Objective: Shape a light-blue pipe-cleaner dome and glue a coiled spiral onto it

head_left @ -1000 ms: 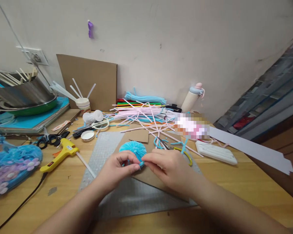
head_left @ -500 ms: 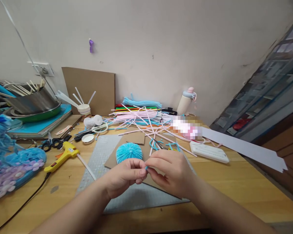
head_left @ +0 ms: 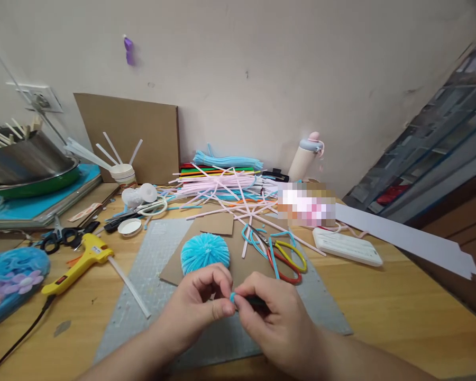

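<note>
Just nearer than the fluffy blue pompom (head_left: 205, 253) and to its right, the left hand (head_left: 206, 302) and right hand (head_left: 277, 312) meet, thumbs and forefingers pinched on a small blue piece (head_left: 232, 298). Scissors with red and yellow handles (head_left: 281, 245) lie right of the pompom; beyond it come a cardboard scrap (head_left: 218, 225), then heaped pink stems (head_left: 216, 185).
</note>
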Demonstrator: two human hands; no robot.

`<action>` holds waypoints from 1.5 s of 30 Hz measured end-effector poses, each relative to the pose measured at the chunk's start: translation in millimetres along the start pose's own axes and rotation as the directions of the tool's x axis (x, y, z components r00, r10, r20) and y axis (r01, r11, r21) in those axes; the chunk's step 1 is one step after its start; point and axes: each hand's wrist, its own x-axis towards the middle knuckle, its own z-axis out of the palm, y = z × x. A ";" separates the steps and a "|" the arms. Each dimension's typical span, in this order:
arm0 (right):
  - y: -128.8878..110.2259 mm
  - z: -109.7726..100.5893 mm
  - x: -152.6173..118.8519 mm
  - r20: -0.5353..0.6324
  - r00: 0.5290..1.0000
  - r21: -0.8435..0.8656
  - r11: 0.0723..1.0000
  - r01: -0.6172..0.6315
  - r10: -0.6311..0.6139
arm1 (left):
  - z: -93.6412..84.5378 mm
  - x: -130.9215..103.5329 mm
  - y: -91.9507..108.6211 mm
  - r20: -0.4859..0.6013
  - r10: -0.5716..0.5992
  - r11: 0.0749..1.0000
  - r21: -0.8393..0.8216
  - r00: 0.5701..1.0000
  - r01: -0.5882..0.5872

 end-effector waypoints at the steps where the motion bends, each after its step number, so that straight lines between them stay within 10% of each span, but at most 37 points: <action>1: 0.6 0.0 -0.3 0.036 0.998 0.051 0.998 -0.043 0.041 | 0.2 -0.6 -0.5 -0.016 0.013 1.000 0.023 1.000 -0.012; 10: 4.8 1.6 9.1 0.208 0.897 0.531 0.725 -0.439 0.391 | -1.6 2.6 -0.5 -0.017 0.161 0.965 0.212 0.987 -0.154; 21: 13.5 -2.0 16.1 0.437 0.801 0.684 0.428 -0.591 0.409 | -2.1 2.6 6.2 -0.086 0.236 0.912 0.364 0.968 -0.190; 33: 10.7 -4.0 18.4 0.589 0.723 0.729 0.148 -0.668 0.361 | -3.2 3.2 2.6 -0.061 0.117 0.992 0.047 0.991 -0.115; 45: 12.2 -4.4 17.1 0.596 0.729 0.729 0.154 -0.667 0.336 | -2.3 5.0 10.5 -0.030 0.152 0.961 0.237 0.988 -0.141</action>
